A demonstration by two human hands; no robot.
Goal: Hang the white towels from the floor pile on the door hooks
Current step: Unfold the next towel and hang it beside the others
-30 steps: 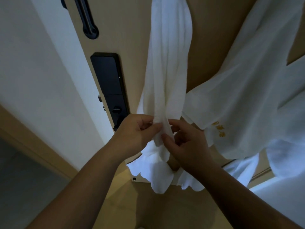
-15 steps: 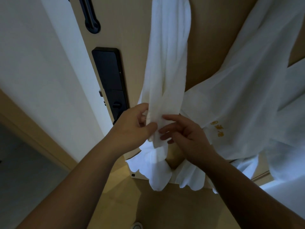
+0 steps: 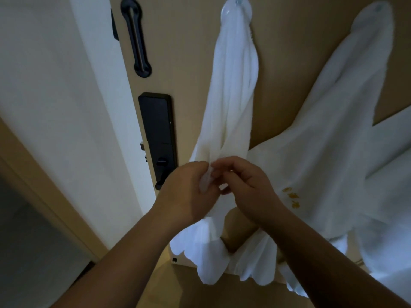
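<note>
Pinching: our left hand [image 3: 189, 192] and right hand [image 3: 249, 187] both nip a fold of the narrow white terry towel [image 3: 231, 103], centre frame.
Towel place: hung from the round clear plastic door hook [image 3: 237, 7] at 12 o'clock, tails loose at 6.
Done: we count a second, wider white towel with gold embroidery [image 3: 322, 141] already up at 2 o'clock.
Left: floor pile out of view, we can't tell; probably just straightening now.
Surface: tan wooden door [image 3: 189, 63].
Room: black lock plate [image 3: 158, 138] and black handle [image 3: 136, 38] at 10, dim light.

Both hands [image 3: 219, 187] pinching hung white towel [image 3: 231, 96], second towel [image 3: 333, 134] right
</note>
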